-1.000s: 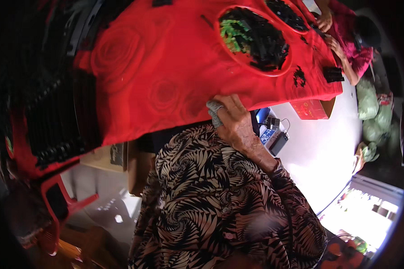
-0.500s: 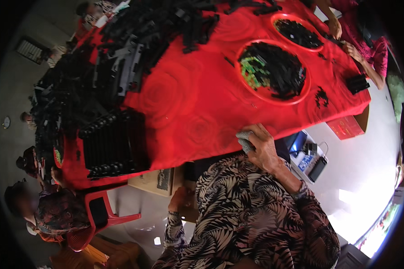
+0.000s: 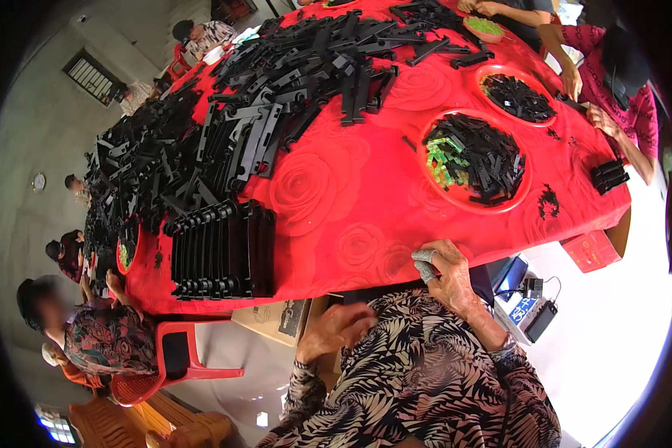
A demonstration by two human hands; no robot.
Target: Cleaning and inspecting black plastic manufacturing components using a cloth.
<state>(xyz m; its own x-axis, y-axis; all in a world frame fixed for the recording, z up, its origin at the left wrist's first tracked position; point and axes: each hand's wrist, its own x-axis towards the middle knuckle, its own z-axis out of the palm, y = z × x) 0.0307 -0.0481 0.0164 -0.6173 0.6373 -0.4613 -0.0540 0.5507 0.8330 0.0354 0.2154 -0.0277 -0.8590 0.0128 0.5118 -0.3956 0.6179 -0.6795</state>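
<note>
My right hand [image 3: 451, 282] rests at the table's near edge with its fingers curled together. Grey, cloth-like material [image 3: 425, 263] covers the thumb and finger ends; whether it is worn or held I cannot tell. My left hand [image 3: 341, 328], a little blurred, is off the table in front of my body, fingers loosely apart and nothing seen in them. Beyond it to the left stands a neat row of long black plastic parts [image 3: 220, 250]. Nearest ahead of my right hand is a red-rimmed bowl [image 3: 493, 207] of small black and green pieces.
A large heap of black parts [image 3: 306, 67] covers the far left of the red tablecloth [image 3: 317, 172]. A second bowl [image 3: 551, 113] stands at the right, near a co-worker's hands [image 3: 605, 119]. Left below are a red plastic chair [image 3: 194, 366] and a cardboard box [image 3: 272, 321].
My left hand has risen from beside my body to in front of it, and its fingers have spread. The right hand stays by the edge. The whole view has shifted and brightened.
</note>
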